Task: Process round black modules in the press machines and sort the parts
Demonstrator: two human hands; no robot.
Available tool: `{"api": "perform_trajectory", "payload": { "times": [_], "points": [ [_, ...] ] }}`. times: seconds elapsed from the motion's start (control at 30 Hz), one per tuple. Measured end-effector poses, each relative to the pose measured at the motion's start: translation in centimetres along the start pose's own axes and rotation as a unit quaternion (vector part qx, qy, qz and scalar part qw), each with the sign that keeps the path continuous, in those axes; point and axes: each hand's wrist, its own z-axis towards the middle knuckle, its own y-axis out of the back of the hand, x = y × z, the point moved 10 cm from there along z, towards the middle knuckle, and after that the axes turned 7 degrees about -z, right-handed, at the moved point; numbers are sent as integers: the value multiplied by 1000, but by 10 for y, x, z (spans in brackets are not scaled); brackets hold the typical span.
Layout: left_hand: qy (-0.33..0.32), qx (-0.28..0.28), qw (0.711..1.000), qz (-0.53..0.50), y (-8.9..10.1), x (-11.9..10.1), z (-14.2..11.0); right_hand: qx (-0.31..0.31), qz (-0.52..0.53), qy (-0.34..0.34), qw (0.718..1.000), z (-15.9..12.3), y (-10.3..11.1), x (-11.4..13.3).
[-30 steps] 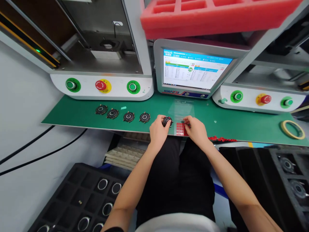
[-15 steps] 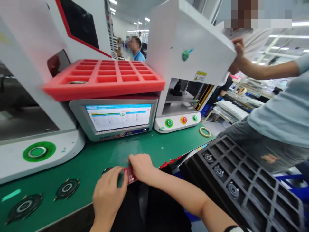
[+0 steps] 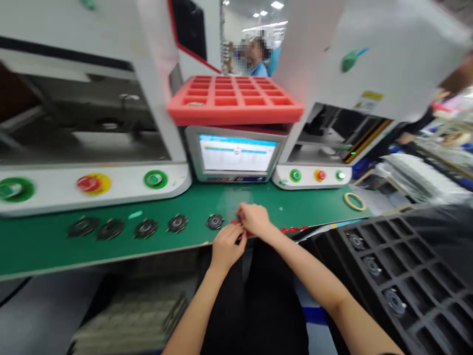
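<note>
My left hand (image 3: pixel 228 244) and my right hand (image 3: pixel 254 219) meet at the front edge of the green table. Between them is a small red sheet (image 3: pixel 235 222), mostly hidden by my fingers. Both hands have fingers pinched together at this sheet; any small piece between the fingertips is too blurred to see. Just left of my left hand lies a round black watch-like part (image 3: pixel 215 221) with small metal lugs. Further left, several more such parts lie in a row, the nearest being another round part (image 3: pixel 178 223). A clear film (image 3: pixel 231 197) lies behind my hands.
A screen (image 3: pixel 238 152) stands behind, under a red foam tray (image 3: pixel 236 116). White machines with push buttons flank it (image 3: pixel 158 197). At right are a tape ring (image 3: pixel 354 201), red scraps (image 3: pixel 293 230) and a black compartment tray (image 3: pixel 397 268) holding three round parts.
The view has swung left and back, so more round parts and the left machine show. My hands stay together at the red sheet. The person at right has mostly left the view.
</note>
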Motion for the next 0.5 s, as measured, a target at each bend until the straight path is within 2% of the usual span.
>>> {"api": "perform_trajectory", "payload": {
  "times": [0.2, 0.37, 0.5],
  "points": [
    [47, 34, 998, 4, -11, 14, -8, 55, -58, 7, 997, 7, -12, -6],
    [53, 29, 998, -15, -12, 16, -12, 65, -91, 11, 994, 6, -13, -6],
    [43, 21, 998, -32, -11, 17, -12, 85, -83, 29, 992, 20, -14, -7]
  ]
}}
